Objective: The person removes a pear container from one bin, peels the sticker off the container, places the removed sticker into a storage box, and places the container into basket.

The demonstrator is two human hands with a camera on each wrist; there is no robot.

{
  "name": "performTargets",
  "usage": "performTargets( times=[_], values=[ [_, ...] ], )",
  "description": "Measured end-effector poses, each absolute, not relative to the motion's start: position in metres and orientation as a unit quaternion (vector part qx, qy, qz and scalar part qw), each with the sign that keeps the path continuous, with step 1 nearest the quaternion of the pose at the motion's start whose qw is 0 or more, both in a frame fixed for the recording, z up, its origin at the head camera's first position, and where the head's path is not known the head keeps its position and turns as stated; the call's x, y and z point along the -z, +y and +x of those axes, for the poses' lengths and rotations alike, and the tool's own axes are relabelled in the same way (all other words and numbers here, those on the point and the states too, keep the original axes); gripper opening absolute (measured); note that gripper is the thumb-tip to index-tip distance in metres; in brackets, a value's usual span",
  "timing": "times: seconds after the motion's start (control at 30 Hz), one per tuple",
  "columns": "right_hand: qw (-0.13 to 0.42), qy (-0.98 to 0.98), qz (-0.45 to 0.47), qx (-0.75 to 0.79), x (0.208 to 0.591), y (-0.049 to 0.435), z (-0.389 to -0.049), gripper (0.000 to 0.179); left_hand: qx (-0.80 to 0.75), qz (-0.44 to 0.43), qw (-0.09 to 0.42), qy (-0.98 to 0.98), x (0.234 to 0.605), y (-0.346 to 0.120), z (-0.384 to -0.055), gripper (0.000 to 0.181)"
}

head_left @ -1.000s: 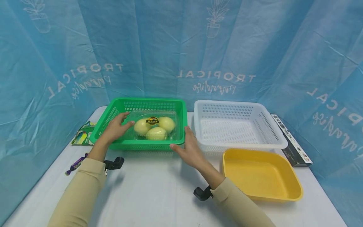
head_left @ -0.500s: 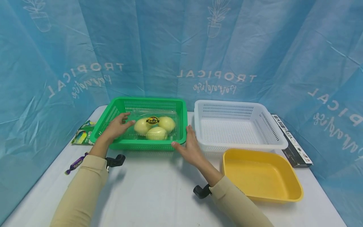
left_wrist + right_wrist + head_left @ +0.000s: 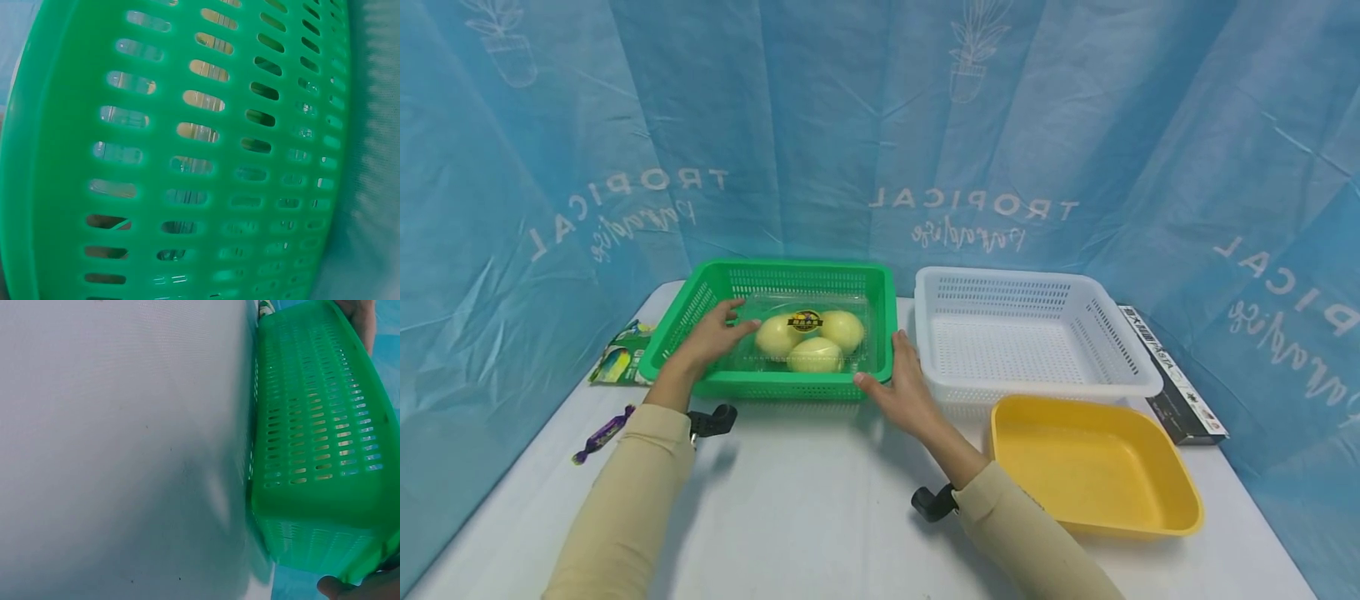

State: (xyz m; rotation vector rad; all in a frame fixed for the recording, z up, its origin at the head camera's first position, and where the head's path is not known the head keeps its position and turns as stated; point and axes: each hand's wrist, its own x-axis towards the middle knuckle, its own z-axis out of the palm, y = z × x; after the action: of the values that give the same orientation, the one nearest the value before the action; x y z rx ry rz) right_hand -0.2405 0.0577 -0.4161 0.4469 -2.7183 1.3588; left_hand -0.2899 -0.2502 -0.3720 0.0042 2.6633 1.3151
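A green slotted basket [image 3: 782,380] stands at the back left of the table, holding a lidded clear plastic box [image 3: 760,363]. Inside the box are three round pale yellow-green fruits [image 3: 816,355] under a lid with a dark label. My left hand [image 3: 713,335] reaches over the basket's front-left side, fingers extended by the box's left end; whether it touches the box cannot be told. Against the basket's front-right corner rests my right hand [image 3: 906,396], thumb at the front and straight fingers along the side. The left wrist view mostly shows basket slots [image 3: 203,100].
Right of the green basket is a white slotted basket [image 3: 1007,342], with a yellow tray [image 3: 1082,467] in front. A dark pasta box [image 3: 1180,392] lies at the far right. At left are a green packet [image 3: 622,354] and a purple-wrapped candy [image 3: 602,435]. A blue curtain hangs behind.
The right hand has moved slightly right along the basket's corner. The left forearm has shifted a little to the right. The basket and the fruit box look unmoved.
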Motion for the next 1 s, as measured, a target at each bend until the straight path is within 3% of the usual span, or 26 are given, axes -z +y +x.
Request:
performTargets(
  times=[1.0],
  values=[
    [0.039,-0.890,0.149,-0.429,0.422,0.060,-0.244,0.095,-0.475,-0.005,0.144,0.868,0.380,-0.258,-0.307,0.087]
  ],
)
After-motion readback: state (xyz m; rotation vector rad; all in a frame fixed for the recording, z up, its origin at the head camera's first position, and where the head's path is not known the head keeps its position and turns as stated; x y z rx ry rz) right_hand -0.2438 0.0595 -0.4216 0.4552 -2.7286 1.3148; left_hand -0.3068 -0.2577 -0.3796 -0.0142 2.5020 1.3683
